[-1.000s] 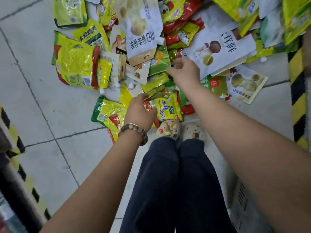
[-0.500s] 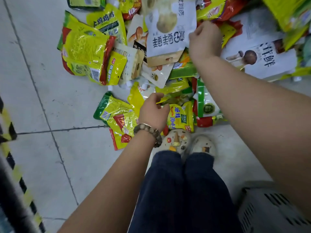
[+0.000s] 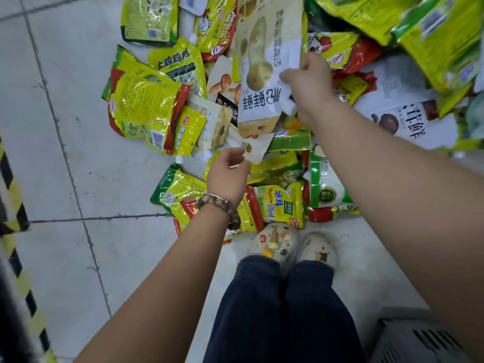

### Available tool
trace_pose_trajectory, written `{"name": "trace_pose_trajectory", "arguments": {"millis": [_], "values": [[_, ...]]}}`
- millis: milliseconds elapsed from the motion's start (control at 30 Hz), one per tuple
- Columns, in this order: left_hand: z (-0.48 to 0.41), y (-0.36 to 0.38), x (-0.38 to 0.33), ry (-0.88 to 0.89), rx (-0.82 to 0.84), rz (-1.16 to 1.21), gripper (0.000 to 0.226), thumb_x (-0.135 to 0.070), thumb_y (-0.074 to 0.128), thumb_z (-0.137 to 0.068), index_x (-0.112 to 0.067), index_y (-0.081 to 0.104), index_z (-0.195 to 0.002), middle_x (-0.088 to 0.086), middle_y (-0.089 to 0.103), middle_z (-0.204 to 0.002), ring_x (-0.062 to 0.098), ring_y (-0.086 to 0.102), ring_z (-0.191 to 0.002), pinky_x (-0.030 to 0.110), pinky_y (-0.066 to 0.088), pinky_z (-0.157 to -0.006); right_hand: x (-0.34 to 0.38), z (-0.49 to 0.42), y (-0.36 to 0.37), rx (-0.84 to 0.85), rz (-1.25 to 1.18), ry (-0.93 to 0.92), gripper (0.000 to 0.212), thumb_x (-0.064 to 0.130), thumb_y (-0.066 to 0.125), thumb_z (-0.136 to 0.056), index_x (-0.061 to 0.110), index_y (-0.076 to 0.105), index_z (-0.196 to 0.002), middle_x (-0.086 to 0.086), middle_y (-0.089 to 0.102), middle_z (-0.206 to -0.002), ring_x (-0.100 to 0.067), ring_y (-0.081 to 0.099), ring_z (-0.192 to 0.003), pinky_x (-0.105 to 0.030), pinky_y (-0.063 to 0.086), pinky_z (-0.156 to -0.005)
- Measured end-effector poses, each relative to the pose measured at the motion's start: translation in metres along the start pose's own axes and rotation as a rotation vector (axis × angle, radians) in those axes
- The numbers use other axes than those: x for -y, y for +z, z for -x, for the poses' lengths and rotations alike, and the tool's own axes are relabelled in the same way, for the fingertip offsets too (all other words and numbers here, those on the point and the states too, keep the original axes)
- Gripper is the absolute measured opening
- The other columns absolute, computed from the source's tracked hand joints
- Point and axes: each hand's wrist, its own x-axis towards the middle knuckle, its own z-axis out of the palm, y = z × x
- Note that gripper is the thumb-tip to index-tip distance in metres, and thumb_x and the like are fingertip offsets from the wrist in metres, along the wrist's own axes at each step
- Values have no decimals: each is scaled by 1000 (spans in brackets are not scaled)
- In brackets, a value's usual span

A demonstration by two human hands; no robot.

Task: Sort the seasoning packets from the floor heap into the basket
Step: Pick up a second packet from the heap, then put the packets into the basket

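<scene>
A heap of seasoning packets (image 3: 146,111), mostly yellow, green and white, covers the tiled floor ahead of me. My right hand (image 3: 309,85) pinches the right edge of a tall white pouch (image 3: 262,74) printed with pale mushrooms and lifts it off the heap. My left hand (image 3: 227,174), with a bead bracelet at the wrist, hovers with loosely curled fingers just below a small white sachet (image 3: 251,148); it holds nothing. The grey slatted basket (image 3: 419,339) shows at the bottom right, partly behind my right forearm.
My two feet in decorated slippers (image 3: 293,244) stand at the near edge of the heap. A large white mushroom-print bag (image 3: 403,121) lies to the right. Yellow-black hazard tape (image 3: 15,231) runs along the left edge. Grey floor tiles (image 3: 65,179) lie to the left.
My right hand moved from the heap's middle up to the tall white pouch and took hold of its edge. My left hand rose from the yellow packets toward the small white sachet.
</scene>
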Motion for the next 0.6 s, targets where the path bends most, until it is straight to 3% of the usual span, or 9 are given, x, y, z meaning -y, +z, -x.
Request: {"name": "trace_pose_trajectory", "arguments": {"millis": [67,100,133,233,333,400,467,533,600], "values": [[-5,-7,-5,-39,-64,156,24,-9,59,-89,-10,61,-113,3,63,-99,16,61,-94,33,47,-86,-11,20,-16,10,-110,51,27,-4,59,-80,15,41,-72,-4,47,-70,-18,46,-59,-24,37,-51],[-7,-10,-6,-54,-73,224,24,-13,59,-91,-10,60,-115,0,62,-98,13,61,-90,32,47,-85,-18,31,-26,34,-169,80,22,-6,58,-80,13,49,-84,-6,56,-79,-21,54,-67,-29,46,-57],[-8,-13,-5,-84,-51,266,28,-19,59,-92,-10,58,-118,-2,63,-100,10,61,-90,29,47,-84,-24,45,-36,75,-232,122,29,-10,55,-80,10,51,-100,-7,61,-88,-23,61,-74,-34,51,-63],[-8,-19,-2,-287,243,468,49,-41,61,-88,-12,56,-127,8,63,-122,21,62,-107,37,49,-93,-43,85,-53,234,-312,253,50,-17,47,-84,11,46,-125,-2,66,-96,-16,68,-74,-31,57,-60],[2,-23,8,-423,446,655,47,-39,66,-76,-12,62,-115,18,65,-115,31,66,-99,48,53,-89,-59,114,-47,349,-300,349,52,-18,47,-83,14,49,-125,-3,69,-93,-16,69,-69,-30,57,-55],[6,-27,20,-419,436,712,38,-25,69,-75,-11,62,-109,16,70,-101,31,68,-87,51,55,-79,-66,120,-38,352,-272,404,49,-16,49,-84,14,51,-123,-6,69,-94,-18,69,-69,-30,57,-56],[9,-33,29,-412,356,741,45,-18,68,-69,-8,60,-113,17,70,-99,33,69,-86,51,55,-77,-72,119,-27,334,-193,399,39,-9,52,-87,16,55,-117,-8,68,-100,-21,68,-79,-35,57,-67],[11,-37,37,-429,287,770,58,-18,67,-67,-4,57,-123,22,65,-112,39,64,-98,55,53,-81,-69,111,-15,204,-106,350,26,3,56,-89,18,57,-110,-7,66,-103,-22,65,-89,-38,55,-78],[12,-40,43,-445,203,790,61,-18,68,-67,-4,56,-126,24,63,-116,40,63,-100,56,54,-79,-69,92,-2,1,-104,314,23,10,59,-88,19,57,-109,-3,64,-94,-20,64,-83,-34,55,-71]]}}
